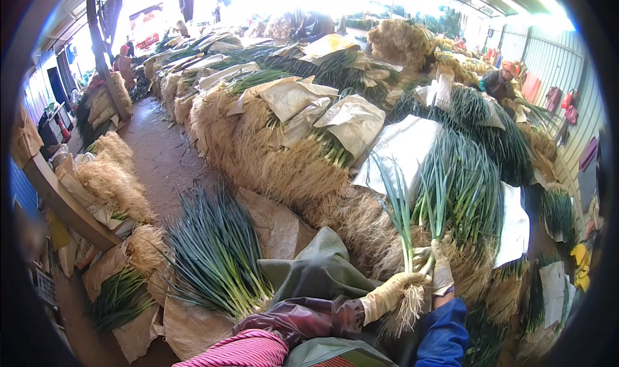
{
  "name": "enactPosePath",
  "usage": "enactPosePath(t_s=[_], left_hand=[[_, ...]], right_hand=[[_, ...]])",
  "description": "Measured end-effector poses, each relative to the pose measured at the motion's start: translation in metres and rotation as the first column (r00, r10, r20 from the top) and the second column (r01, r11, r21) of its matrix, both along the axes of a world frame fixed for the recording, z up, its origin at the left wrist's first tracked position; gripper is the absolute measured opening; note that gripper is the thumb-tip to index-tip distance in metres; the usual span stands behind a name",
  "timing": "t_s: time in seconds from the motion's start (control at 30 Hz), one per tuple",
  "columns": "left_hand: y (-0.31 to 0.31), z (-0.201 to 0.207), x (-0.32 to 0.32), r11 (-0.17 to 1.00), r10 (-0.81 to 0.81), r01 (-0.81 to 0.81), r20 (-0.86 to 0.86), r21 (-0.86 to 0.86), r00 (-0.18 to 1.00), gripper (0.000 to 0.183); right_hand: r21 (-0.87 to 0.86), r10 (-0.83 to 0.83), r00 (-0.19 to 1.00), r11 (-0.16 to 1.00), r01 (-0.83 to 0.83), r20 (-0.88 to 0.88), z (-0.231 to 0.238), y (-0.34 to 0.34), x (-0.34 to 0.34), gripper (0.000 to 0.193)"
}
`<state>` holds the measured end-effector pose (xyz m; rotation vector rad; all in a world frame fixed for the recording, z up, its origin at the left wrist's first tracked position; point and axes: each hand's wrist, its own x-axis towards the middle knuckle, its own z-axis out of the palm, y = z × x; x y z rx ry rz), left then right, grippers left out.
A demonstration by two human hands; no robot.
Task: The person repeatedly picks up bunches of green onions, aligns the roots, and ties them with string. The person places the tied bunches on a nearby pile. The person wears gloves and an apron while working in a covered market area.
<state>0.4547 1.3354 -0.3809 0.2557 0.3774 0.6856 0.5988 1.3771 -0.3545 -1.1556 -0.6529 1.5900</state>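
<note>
A few green onions (406,241) with long green leaves and pale stems stand upright between my hands. My left hand (387,296), in a pale glove, closes round their lower ends, and stringy roots hang below it. Right beside it, my right hand (442,273), gloved too and under a blue sleeve, is closed on the stems of green onions; its fingers are partly hidden. Just beyond the hands lies a thick heap of green onions (467,180), leaves pointing away. Another loose pile of green onions (216,257) rests on brown sacking to my left.
A long row of root-out onion bundles (258,141), partly covered with pale sacks (351,122), stretches away ahead. A wet aisle (158,141) runs on its left, with more bundles (113,173) beyond. A person (500,83) works at the far right near a corrugated wall (548,60).
</note>
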Motion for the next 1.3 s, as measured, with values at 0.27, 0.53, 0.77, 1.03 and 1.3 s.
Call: enactPosePath(t_s=[0.27, 0.53, 0.77, 1.03, 1.3], left_hand=[[0.014, 0.009, -0.011, 0.990, 0.127, -0.123, -0.053, 0.066, 0.991, 0.026], [0.018, -0.017, 0.005, 0.976, 0.210, -0.199, -0.136, 0.088, 0.968, 0.021], [0.019, -0.030, 0.008, 0.924, 0.366, -0.331, -0.189, 0.193, 0.911, 0.019], [0.009, -0.035, 0.019, 0.932, 0.304, -0.154, -0.474, 0.328, 0.827, 0.019], [-0.002, -0.048, 0.030, 0.845, 0.410, -0.107, -0.508, 0.524, 0.757, 0.025]], right_hand=[[0.305, -0.020, 0.909, 0.945, -0.119, 0.416, -0.028, -0.001, 0.009, 0.030], [-0.041, 0.293, 0.880, 0.953, -0.300, 0.373, 0.011, -0.017, 0.027, 0.024], [0.139, 0.372, 0.928, 0.917, -0.373, 0.037, 0.049, -0.030, 0.015, 0.028], [0.062, -0.058, 0.048, 0.993, -0.101, 0.997, -0.013, 0.022, 0.041, 0.048], [0.022, 0.019, 0.546, 0.997, -0.068, 0.838, -0.057, 0.046, 0.033, 0.034]])
